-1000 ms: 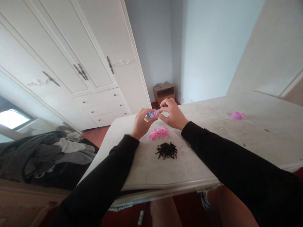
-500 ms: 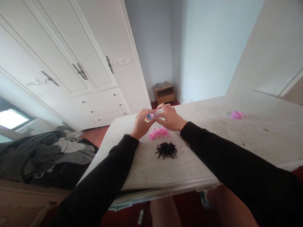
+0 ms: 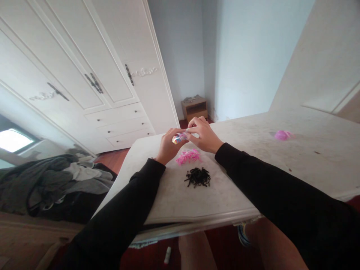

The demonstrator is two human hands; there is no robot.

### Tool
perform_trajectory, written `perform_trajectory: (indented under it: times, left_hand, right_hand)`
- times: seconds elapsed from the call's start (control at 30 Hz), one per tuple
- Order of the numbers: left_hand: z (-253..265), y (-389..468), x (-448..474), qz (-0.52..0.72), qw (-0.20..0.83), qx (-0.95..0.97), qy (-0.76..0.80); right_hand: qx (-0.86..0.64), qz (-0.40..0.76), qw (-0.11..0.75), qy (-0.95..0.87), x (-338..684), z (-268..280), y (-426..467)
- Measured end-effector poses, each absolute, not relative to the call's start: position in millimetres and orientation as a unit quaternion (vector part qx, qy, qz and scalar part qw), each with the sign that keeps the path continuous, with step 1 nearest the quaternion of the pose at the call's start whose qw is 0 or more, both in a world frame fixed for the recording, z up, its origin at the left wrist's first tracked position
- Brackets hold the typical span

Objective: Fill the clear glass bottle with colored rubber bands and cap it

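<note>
the colorful, shiny packet [image 3: 178, 139] is above the table's [image 3: 168, 204] far edge, between both hands, long axis running roughly left to right. the left hand [image 3: 168, 147] grips its left part; the right hand's [image 3: 206, 135] fingertips meet its right end, though whether they pinch it i cannot tell. nearer lie a pink pile [image 3: 188, 157], then a black pile [image 3: 198, 177]. no brand or writing is readable.

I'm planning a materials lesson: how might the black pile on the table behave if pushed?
The black pile would probably spread apart, since it looks like many separate thin strands. They are likely floppy, as several bend into loops. Rolling seems unlikely, given how low the pile lies.
</note>
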State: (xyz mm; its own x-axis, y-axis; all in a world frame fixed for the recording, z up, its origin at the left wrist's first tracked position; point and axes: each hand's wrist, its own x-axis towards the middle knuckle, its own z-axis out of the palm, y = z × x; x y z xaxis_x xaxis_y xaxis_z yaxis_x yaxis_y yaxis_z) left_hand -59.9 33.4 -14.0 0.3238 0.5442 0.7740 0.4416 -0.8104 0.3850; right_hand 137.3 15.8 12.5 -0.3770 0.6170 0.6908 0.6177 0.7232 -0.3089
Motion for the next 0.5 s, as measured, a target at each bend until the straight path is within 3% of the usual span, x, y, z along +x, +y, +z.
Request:
perform_trajectory:
  times: [0.5]
  left_hand:
    - [-15.3,31.3,-60.3,0.483,0.029,0.829,0.279]
  right_hand:
    - [-0.416,-0.014,0.289,-0.862,138.1,4.9,16.1]
